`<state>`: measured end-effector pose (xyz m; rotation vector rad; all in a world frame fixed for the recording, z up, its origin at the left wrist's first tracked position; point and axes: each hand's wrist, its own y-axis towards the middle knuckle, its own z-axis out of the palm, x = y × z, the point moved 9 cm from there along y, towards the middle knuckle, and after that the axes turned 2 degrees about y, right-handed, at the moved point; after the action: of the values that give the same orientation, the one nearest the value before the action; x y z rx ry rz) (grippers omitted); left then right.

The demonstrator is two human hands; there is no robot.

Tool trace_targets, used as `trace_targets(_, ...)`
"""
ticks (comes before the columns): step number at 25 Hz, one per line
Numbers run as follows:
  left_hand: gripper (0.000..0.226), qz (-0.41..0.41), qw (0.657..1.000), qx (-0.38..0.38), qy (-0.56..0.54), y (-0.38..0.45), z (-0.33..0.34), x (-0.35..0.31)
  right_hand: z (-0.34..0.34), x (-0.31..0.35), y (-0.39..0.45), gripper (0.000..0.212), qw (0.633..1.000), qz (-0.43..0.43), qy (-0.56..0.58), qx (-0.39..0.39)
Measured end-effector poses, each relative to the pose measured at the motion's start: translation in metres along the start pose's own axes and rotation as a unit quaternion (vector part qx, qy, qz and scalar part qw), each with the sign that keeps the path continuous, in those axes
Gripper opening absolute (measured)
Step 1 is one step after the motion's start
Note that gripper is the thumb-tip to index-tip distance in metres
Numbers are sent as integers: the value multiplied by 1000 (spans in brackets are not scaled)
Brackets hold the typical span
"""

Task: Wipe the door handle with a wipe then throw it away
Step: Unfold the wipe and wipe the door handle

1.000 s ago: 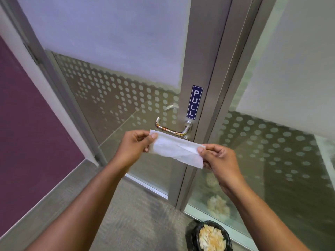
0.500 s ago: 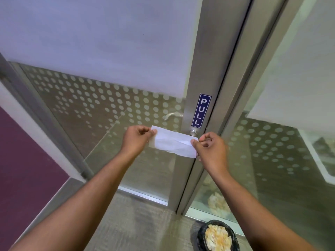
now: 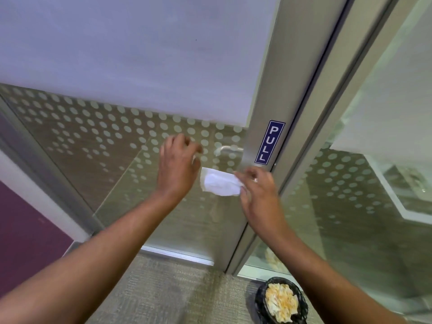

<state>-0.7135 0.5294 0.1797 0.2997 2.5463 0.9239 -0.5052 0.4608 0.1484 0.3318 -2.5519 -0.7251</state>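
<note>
A white wipe (image 3: pixel 219 184) lies bunched over the near door handle, which is hidden beneath it just below the blue PULL sign (image 3: pixel 268 142). My right hand (image 3: pixel 258 195) grips the wipe's right end against the metal door stile (image 3: pixel 259 90). My left hand (image 3: pixel 178 164) hovers just left of the wipe, blurred, with its fingers loosely apart and nothing visibly in them. The handle on the far side of the door (image 3: pixel 228 149) shows through the glass.
A black waste bin (image 3: pixel 259 300) holding crumpled paper stands on the carpet at the lower right, below my right forearm. Dotted glass panels flank the door frame (image 3: pixel 327 108). A purple wall (image 3: pixel 21 230) is on the left.
The wipe, stretched flat between both hands before, is now bunched on the handle. My left hand has let go of its end and lifted up and left. The camera has moved closer to the door.
</note>
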Motion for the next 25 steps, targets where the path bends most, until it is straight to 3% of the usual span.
trace_targets(3, 36, 214, 969, -109, 61, 35, -14, -49, 40, 37, 9, 34, 993, -93, -60, 49)
trace_targets(7, 61, 378, 905, -126, 146, 72, -2, -83, 70, 42, 27, 27, 993, -66, -78, 62)
trace_targets(11, 74, 414, 882, -114, 194, 86, 16, -78, 76, 45, 32, 15, 991, -67, -115, 15)
trace_targets(17, 72, 416, 879, -141, 189, 88, 26, -72, 51, 20, 12, 26, 990, -121, -72, -25)
trace_targets(21, 73, 444, 869, -145, 160, 85, 29, -72, 30, -6, 5, 26, 989, -145, -31, -13)
trace_targets(25, 76, 456, 859, -163, 166, 83, 32, -72, 53, 22, 16, 23, 988, -148, -45, 9)
